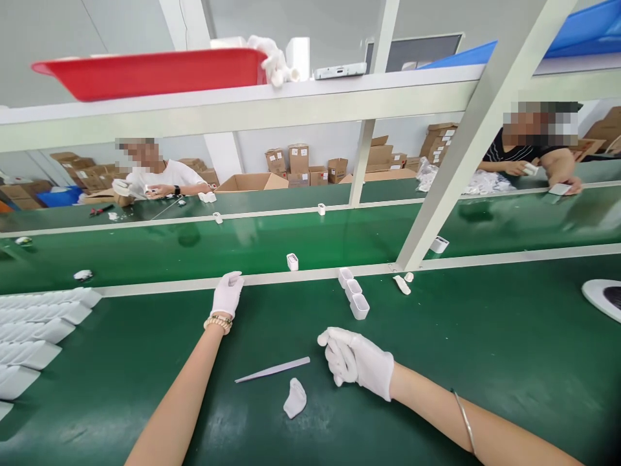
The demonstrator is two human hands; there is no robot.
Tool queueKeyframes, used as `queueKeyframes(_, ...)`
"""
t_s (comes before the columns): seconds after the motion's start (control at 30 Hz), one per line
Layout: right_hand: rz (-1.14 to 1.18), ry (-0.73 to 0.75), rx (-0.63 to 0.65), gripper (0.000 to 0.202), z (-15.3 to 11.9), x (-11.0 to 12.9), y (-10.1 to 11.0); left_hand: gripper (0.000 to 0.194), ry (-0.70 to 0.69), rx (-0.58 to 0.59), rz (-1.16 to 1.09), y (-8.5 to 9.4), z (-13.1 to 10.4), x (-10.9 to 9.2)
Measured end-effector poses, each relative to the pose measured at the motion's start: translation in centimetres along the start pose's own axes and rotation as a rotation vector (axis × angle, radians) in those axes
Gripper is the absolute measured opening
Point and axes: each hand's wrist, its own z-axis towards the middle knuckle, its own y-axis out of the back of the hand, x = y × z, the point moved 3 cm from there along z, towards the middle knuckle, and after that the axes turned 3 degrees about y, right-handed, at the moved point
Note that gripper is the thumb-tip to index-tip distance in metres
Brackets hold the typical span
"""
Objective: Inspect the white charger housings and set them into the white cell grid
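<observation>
My left hand (227,295), in a white glove, is at the pale rail beside the conveyor. Its fingers are loosely bent and no object shows in them. In a white glove too, my right hand (356,359) hovers over the green table with its fingers curled in, visibly holding nothing. Tweezers (273,369) lie between my hands, pointing left. Below them is a small crumpled white piece (295,398), perhaps a finger cot. Three small white open-topped cases (359,307) stand in a row beyond my right hand. Another white case (292,261) is on the conveyor.
Rows of white parts (33,354) line the left side. White scraps (402,285) lie by the slanted post (451,155). A shelf overhead carries a red tray (160,74) and a phone (340,71). Two co-workers sit across the green conveyor (242,246). A round white object (604,298) sits far right.
</observation>
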Motion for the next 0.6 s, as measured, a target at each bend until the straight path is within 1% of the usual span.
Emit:
queueKeyframes(0.17,-0.022,-0.002,-0.087,0.043,0.6,-0.9,1.0,0.023,0.004,0.022,0.011,-0.6,-0.2,-0.2)
queueKeyframes(0.3,-0.035,0.001,-0.137,0.048,0.4,-1.1,1.7,0.023,0.004,0.037,0.029,-0.6,-0.5,-0.5)
queueKeyframes(0.47,-0.061,0.010,-0.155,0.054,0.4,-1.5,2.1,0.024,0.005,0.046,0.044,-0.5,-0.7,-0.7)
queueKeyframes(0.6,-0.085,0.034,-0.149,0.056,0.2,-1.4,1.9,0.025,0.005,0.049,0.058,-0.5,-0.7,-0.7)
